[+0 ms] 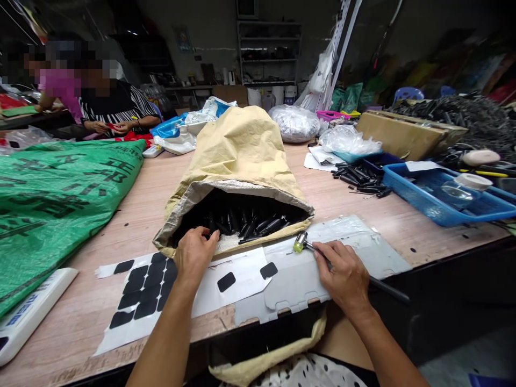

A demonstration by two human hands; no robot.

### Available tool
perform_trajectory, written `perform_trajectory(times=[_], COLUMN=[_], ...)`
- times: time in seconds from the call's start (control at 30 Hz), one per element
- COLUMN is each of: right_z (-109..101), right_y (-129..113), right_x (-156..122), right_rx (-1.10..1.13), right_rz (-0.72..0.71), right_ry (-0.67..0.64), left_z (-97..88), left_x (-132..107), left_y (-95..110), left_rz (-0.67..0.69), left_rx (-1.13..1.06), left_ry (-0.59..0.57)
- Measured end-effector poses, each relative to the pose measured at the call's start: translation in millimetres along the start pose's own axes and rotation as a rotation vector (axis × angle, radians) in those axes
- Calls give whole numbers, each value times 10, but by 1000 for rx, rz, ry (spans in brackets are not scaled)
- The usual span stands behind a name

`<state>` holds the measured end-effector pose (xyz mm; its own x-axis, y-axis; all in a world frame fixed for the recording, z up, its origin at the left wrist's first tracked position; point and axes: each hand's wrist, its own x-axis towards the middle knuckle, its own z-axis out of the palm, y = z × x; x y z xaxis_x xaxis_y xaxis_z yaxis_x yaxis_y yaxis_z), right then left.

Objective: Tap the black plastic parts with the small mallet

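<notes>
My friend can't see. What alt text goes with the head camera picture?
A person's left hand reaches into a tan sack of black parts while the right hand holds a small hammer. A green bag lies left on the table, a blue basket right.

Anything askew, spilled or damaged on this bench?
The white sticker backing looks torn, its edges ragged. Black pieces lie loosely heaped beside the blue tray; whether spilled or placed there, I cannot tell.

The forearms (171, 328) are bare, the clothing (300, 372) black-dotted white.
</notes>
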<state>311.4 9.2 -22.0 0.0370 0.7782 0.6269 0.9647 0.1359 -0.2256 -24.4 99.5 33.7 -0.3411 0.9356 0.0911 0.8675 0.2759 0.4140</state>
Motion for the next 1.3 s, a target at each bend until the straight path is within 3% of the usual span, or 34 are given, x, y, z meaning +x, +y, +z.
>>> perform_trajectory(times=[0.17,0.27,0.37,0.47,0.57,0.73,0.87,1.03,1.17,1.3], right_z=[8,6,-5,-16,-18,-13,-6,4,-13,-20], right_y=[8,2,-9,-15,-11,-2,-1,3,-7,-17], right_x=[-7,-4,5,12,10,1,-4,-4,2,4], right_rx=[1,6,7,5,6,-5,-6,-1,4,3], right_rz=[0,5,12,15,10,3,8,10,8,5], right_ry=[-4,-10,-11,-24,-31,-26,-24,-17,-27,-23], left_z=[-112,-125,-21,111,168,112,100,175,183,156], left_x=[-255,-477,-665,-777,-825,-821,-752,-664,-670,-702], left_y=[37,86,130,147,134,133,259,460,478,357], left_rz=[154,270,423,524,526,521,615,687,563,422], left_rx=[-136,-278,-339,-331,-331,-337,-291,-234,-489,-729], left_ry=[75,-89,-270,-314,-308,-352,-285,-407,-461,-490])
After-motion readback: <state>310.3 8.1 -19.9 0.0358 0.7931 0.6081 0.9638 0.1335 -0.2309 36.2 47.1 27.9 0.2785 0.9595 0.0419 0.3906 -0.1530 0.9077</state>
